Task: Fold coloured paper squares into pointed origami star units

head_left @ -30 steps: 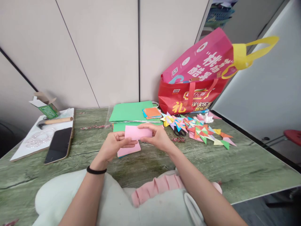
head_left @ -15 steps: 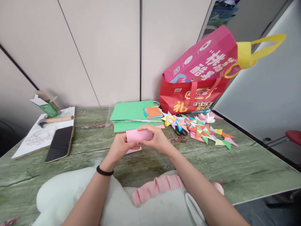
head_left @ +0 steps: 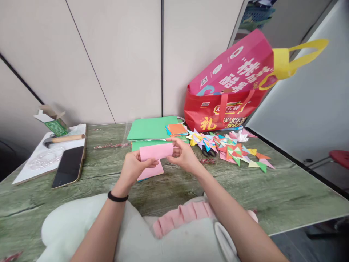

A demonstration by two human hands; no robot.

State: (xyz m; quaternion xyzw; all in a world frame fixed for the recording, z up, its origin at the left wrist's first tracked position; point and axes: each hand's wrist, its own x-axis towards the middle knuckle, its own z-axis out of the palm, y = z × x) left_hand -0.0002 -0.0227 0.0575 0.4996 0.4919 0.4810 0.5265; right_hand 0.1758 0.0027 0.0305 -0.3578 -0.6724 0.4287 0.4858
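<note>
A folded strip of pink paper [head_left: 156, 151] is held up over the middle of the table. My left hand [head_left: 133, 169] pinches its left end, thumb in front and the other fingers partly hidden behind. My right hand [head_left: 184, 156] is curled around its right end, index finger at the top edge and thumb near the lower corner. Below the strip, a small stack of paper squares with a pink sheet on top [head_left: 152, 171] lies on the table, partly covered by my left hand.
Behind my hands lie green sheets [head_left: 152, 127] and small orange-topped squares [head_left: 177, 129]. Colourful folded paper pieces [head_left: 234, 150] and black scissors [head_left: 209, 152] are on the right, before a red bag [head_left: 204, 111]. A phone [head_left: 68, 166] and hammer [head_left: 67, 138] lie left. A pale plush [head_left: 163, 240] is in front.
My right hand has slid toward the strip's right edge and its fingers have loosened, so more of the pink strip shows. Both hands have shifted slightly left, revealing more of the stack below.
</note>
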